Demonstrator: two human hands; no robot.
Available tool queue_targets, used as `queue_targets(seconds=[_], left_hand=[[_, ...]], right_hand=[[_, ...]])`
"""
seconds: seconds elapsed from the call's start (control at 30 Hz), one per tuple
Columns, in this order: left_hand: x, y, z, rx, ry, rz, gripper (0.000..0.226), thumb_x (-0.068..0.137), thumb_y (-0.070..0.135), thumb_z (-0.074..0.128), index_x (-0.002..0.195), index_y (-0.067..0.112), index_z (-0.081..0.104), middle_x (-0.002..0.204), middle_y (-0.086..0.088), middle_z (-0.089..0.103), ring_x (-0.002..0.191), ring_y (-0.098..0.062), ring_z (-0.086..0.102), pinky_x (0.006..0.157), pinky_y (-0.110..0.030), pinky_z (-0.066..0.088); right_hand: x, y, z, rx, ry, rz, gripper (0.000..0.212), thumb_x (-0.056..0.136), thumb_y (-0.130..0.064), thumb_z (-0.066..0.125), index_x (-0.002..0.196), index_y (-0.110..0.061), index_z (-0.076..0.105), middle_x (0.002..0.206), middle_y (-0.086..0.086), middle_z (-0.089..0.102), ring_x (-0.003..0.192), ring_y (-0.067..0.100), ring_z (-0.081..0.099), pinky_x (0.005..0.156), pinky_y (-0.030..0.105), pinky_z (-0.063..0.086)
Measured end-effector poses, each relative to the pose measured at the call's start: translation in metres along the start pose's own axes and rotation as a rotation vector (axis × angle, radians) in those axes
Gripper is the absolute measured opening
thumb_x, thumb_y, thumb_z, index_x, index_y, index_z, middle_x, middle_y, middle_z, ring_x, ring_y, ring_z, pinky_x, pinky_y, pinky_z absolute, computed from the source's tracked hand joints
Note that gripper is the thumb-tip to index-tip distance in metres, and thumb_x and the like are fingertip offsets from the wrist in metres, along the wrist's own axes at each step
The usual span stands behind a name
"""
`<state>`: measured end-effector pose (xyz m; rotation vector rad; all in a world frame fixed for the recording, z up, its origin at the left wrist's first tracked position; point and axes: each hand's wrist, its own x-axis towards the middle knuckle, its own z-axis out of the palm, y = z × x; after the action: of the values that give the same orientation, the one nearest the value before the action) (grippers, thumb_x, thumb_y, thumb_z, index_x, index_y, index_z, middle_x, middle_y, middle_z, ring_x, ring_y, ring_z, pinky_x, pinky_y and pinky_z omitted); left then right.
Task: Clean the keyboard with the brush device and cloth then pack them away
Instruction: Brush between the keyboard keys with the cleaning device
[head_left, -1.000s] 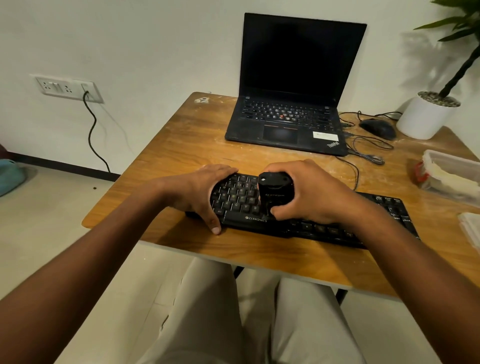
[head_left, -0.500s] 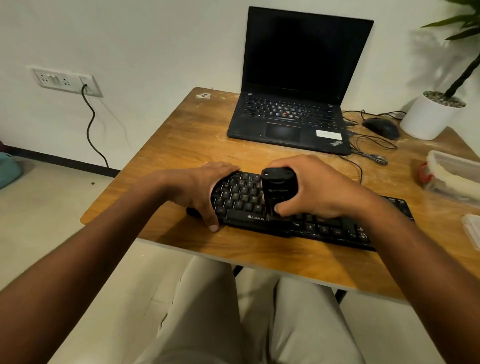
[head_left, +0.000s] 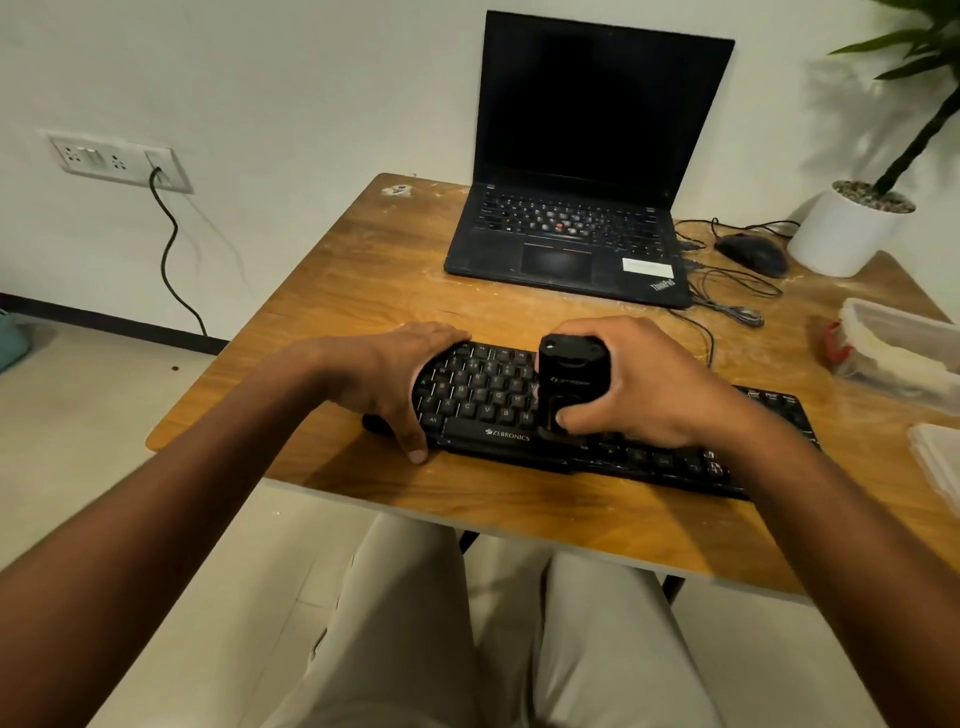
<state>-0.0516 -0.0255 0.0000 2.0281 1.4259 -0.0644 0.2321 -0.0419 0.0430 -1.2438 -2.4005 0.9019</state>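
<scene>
The black keyboard (head_left: 519, 410) lies across the near part of the wooden table (head_left: 363, 270), its near edge close to the table's front edge, its right end running off under the right forearm; the black brush device (head_left: 569, 379) stands upright on the keys around the middle of the board; the right hand (head_left: 644, 384) grips it, fingers wrapped round its far side and the thumb pressed on its near lower face. The left hand (head_left: 400, 374) holds the keyboard's left end, fingers curled over the far edge and the thumb lying down along the near left corner onto the table.

At the right edge of the table sits a clear plastic container (head_left: 904, 348); pale, cream-coloured contents show through its wall, too blurred to name, and something red (head_left: 837, 340) touches its left end. Nearer the person, at the right border, lies a white folded cloth (head_left: 937, 462), partly cut off by the frame.

Beyond the keyboard an open black laptop (head_left: 582, 208) with a dark screen stands at the far side of the table; to its right a black mouse (head_left: 753, 252) with loose cables (head_left: 727, 306), and a white plant pot (head_left: 844, 234) holding pebbles and a dark stem with green leaves. On the wall to the left a socket plate (head_left: 117, 161) has a black cord hanging from it.
</scene>
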Motion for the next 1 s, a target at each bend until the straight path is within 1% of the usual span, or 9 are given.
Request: queue_targets(seconds=[0.1,0.2,0.27,0.33,0.4,0.57,0.7,0.83,1.0], left_hand=[[0.0,0.002,0.001,0.006,0.01,0.0,0.143,0.053,0.026,0.104,0.164,0.028,0.013,0.159,0.008,0.027,0.137,-0.008,0.024,0.119,-0.033,0.021],[0.001,0.0,0.001,0.008,0.026,0.002,0.145,0.048,0.03,0.105,0.163,0.03,0.017,0.155,0.01,0.031,0.14,-0.012,0.029,0.124,-0.04,0.027],[0.001,-0.001,0.001,0.004,0.016,-0.009,0.147,0.048,0.03,0.105,0.164,0.031,0.014,0.159,0.009,0.027,0.143,-0.015,0.027,0.124,-0.04,0.026],[0.002,-0.002,0.001,0.002,0.006,-0.016,0.148,0.049,0.03,0.105,0.164,0.032,0.012,0.162,0.009,0.023,0.146,-0.016,0.025,0.123,-0.038,0.023],[0.003,-0.002,0.001,0.001,0.003,-0.022,0.148,0.049,0.03,0.105,0.164,0.033,0.011,0.164,0.009,0.021,0.147,-0.017,0.024,0.122,-0.037,0.023],[0.003,-0.001,0.001,0.011,0.005,-0.044,0.149,0.05,0.029,0.105,0.164,0.034,0.009,0.165,0.008,0.02,0.148,-0.018,0.023,0.122,-0.038,0.023],[0.003,-0.002,0.002,0.02,0.006,-0.039,0.149,0.049,0.031,0.105,0.164,0.035,0.009,0.164,0.009,0.021,0.147,-0.017,0.023,0.121,-0.036,0.022],[0.004,-0.003,0.001,0.012,-0.003,-0.046,0.151,0.048,0.033,0.105,0.164,0.038,0.008,0.165,0.01,0.019,0.149,-0.018,0.022,0.123,-0.04,0.022],[0.002,0.004,0.0,0.047,-0.003,-0.057,0.149,0.051,0.028,0.104,0.165,0.032,0.008,0.166,0.009,0.019,0.15,-0.018,0.02,0.121,-0.035,0.02]], right_hand=[[0.004,-0.007,0.019,0.105,0.091,-0.039,0.038,0.071,-0.015,0.089,0.103,-0.022,0.068,0.095,-0.004,0.07,0.087,0.013,0.067,0.074,0.038,0.06],[0.007,-0.008,0.038,0.152,0.061,-0.11,0.04,0.072,-0.016,0.087,0.106,-0.023,0.068,0.098,-0.002,0.072,0.092,0.018,0.069,0.079,0.044,0.06],[0.003,-0.002,0.029,0.125,0.041,-0.069,0.041,0.071,-0.014,0.088,0.105,-0.026,0.069,0.099,-0.005,0.073,0.093,0.013,0.07,0.08,0.041,0.061],[-0.006,0.007,0.011,0.055,0.0,-0.005,0.041,0.07,-0.011,0.089,0.102,-0.029,0.069,0.095,-0.008,0.072,0.088,0.006,0.068,0.075,0.031,0.06],[-0.016,0.011,-0.003,0.008,-0.009,0.027,0.042,0.071,-0.009,0.089,0.1,-0.031,0.069,0.091,-0.009,0.071,0.085,0.005,0.067,0.071,0.028,0.059],[-0.011,0.004,0.008,0.149,0.158,-0.013,0.042,0.07,-0.014,0.088,0.104,-0.027,0.068,0.1,-0.004,0.072,0.094,0.015,0.069,0.08,0.048,0.061],[-0.008,0.003,0.031,0.188,0.099,-0.078,0.042,0.071,-0.015,0.087,0.106,-0.027,0.068,0.102,-0.003,0.073,0.096,0.018,0.071,0.082,0.048,0.061],[-0.022,0.017,0.004,0.072,0.074,0.023,0.044,0.069,-0.01,0.088,0.103,-0.032,0.069,0.098,-0.008,0.074,0.092,0.009,0.07,0.08,0.042,0.062],[-0.043,0.035,-0.027,0.138,0.236,0.097,0.05,0.07,-0.008,0.089,0.109,-0.029,0.066,0.103,-0.007,0.07,0.093,0.007,0.068,0.075,0.034,0.064]])
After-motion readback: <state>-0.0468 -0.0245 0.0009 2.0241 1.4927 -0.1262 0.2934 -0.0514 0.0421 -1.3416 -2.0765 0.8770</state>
